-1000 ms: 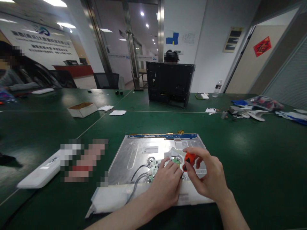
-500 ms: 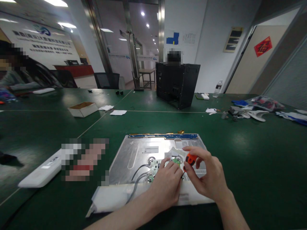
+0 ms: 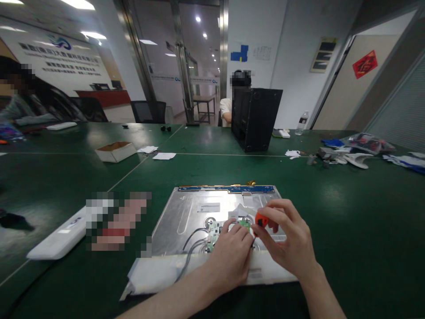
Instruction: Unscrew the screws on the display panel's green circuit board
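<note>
A flat display panel (image 3: 186, 208) lies metal side up on the green table, directly in front of me. My left hand (image 3: 229, 252) presses down over the circuit board (image 3: 212, 237) at the panel's middle, fingers bent and close together; its thumb is hidden. An orange and black screwdriver (image 3: 261, 220) is pinched between the fingertips and thumb of my right hand (image 3: 287, 235). Its shaft slants down beside my left fingers, where the tip cannot be seen. Grey cables (image 3: 190, 257) run from the board toward the panel's near edge, which white foam sheeting (image 3: 166, 272) covers.
Left of the panel lies a long white device (image 3: 56, 241). Farther off are an open cardboard box (image 3: 116, 152), papers (image 3: 164, 156) and a black case (image 3: 257, 119) with a person behind it. Loose parts (image 3: 327, 154) and a bottle (image 3: 301, 123) lie and stand at right.
The fingers of my right hand have shifted and turned on the screwdriver handle. My left hand stays in place. Across the table, the black case has turned, and the person's sleeve now shows.
</note>
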Demonstrator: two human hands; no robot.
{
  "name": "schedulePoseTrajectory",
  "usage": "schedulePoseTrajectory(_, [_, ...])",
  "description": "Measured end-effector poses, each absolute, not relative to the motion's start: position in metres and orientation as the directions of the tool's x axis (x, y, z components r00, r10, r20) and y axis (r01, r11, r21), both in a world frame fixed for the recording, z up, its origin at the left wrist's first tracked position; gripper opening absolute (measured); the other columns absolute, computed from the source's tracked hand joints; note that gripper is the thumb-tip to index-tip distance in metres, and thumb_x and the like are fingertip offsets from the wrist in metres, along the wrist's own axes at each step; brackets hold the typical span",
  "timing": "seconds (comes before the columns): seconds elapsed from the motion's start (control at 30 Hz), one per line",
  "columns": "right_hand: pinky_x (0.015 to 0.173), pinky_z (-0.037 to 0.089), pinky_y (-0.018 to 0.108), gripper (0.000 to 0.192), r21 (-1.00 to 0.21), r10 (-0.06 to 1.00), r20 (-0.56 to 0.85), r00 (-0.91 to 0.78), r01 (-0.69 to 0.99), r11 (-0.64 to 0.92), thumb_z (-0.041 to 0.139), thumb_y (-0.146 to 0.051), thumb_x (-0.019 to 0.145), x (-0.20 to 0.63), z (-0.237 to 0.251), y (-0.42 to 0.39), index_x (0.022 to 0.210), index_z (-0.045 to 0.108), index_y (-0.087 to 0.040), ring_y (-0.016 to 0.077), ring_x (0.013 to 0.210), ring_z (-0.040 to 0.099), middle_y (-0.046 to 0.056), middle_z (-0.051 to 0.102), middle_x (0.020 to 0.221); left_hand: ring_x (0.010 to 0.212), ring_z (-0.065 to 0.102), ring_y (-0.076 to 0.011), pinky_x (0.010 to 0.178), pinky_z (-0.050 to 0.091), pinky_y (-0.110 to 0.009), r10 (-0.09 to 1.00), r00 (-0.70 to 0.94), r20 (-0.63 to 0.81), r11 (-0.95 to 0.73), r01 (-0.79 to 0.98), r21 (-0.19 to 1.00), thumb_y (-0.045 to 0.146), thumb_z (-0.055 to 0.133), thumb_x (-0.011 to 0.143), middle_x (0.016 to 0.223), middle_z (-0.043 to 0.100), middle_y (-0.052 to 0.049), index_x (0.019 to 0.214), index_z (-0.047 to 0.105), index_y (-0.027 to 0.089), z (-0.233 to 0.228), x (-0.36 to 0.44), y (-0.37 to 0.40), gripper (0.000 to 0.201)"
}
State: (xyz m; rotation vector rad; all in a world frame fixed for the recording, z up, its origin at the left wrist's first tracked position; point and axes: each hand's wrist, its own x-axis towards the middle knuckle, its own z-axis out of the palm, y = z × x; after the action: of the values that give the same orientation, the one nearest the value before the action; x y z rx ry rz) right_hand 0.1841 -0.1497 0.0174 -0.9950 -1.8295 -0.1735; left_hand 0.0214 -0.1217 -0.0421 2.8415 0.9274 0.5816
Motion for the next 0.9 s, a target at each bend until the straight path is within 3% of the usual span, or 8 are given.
schedulePoseTrajectory(0.27, [0.053,0.050,0.025,0.030,-0.337,0.590,0.783,-0.197,0.662,0.669,0.053,-0.011,0.087,0.1844,0.0203,-0.1509,0.115,0.051,-0.021,0.0106,0.062,0.059,0.010,0.064,0.111,0.098,0.057,-0.0257,0.105,0.030,-0.049,0.585,0.743,0.325,-0.811,0.544,0.216,0.018,0.051,0.083,0.099,0.064,-0.007,0.100,0.058,0.021,-0.0425,0.0215,-0.1216,0.019])
schedulePoseTrajectory(0.4, [0.049,0.048,0.023,0.026,-0.354,0.579,0.801,-0.153,0.660,0.663,0.062,-0.018,0.085,0.1846,0.0166,-0.1502,0.107,0.050,-0.022,0.0094,0.057,0.057,0.006,0.068,0.104,0.101,0.056,-0.0262,0.105,0.030,-0.049,0.585,0.746,0.318,-0.811,0.541,0.223,0.018,0.052,0.082,0.101,0.064,-0.008,0.103,0.058,0.020,-0.0416,0.0216,-0.1216,0.022])
schedulePoseTrajectory(0.57, [0.049,0.049,0.023,0.032,-0.367,0.592,0.799,-0.106,0.695,0.619,0.060,-0.018,0.085,0.1831,0.0141,-0.1512,0.114,0.047,-0.022,0.0092,0.052,0.056,0.004,0.070,0.095,0.100,0.057,-0.0263,0.105,0.030,-0.048,0.582,0.748,0.319,-0.813,0.539,0.220,0.017,0.051,0.082,0.101,0.064,-0.008,0.107,0.057,0.020,-0.0415,0.0223,-0.1209,0.026])
schedulePoseTrajectory(0.8, [0.051,0.051,0.024,0.039,-0.368,0.605,0.785,-0.133,0.686,0.628,0.058,-0.016,0.086,0.1834,0.0153,-0.1523,0.122,0.046,-0.022,0.0098,0.057,0.059,0.008,0.069,0.105,0.098,0.058,-0.0257,0.105,0.030,-0.048,0.580,0.747,0.325,-0.814,0.542,0.208,0.018,0.052,0.082,0.099,0.064,-0.007,0.104,0.057,0.020,-0.0429,0.0224,-0.1209,0.022])
schedulePoseTrajectory(0.9, [0.051,0.050,0.023,0.033,-0.347,0.588,0.791,-0.169,0.667,0.659,0.057,-0.014,0.087,0.1844,0.0165,-0.1510,0.118,0.049,-0.022,0.0096,0.061,0.060,0.009,0.067,0.112,0.100,0.057,-0.0256,0.106,0.030,-0.047,0.584,0.745,0.323,-0.812,0.547,0.204,0.018,0.054,0.082,0.101,0.064,-0.007,0.106,0.056,0.020,-0.0429,0.0221,-0.1209,0.025])
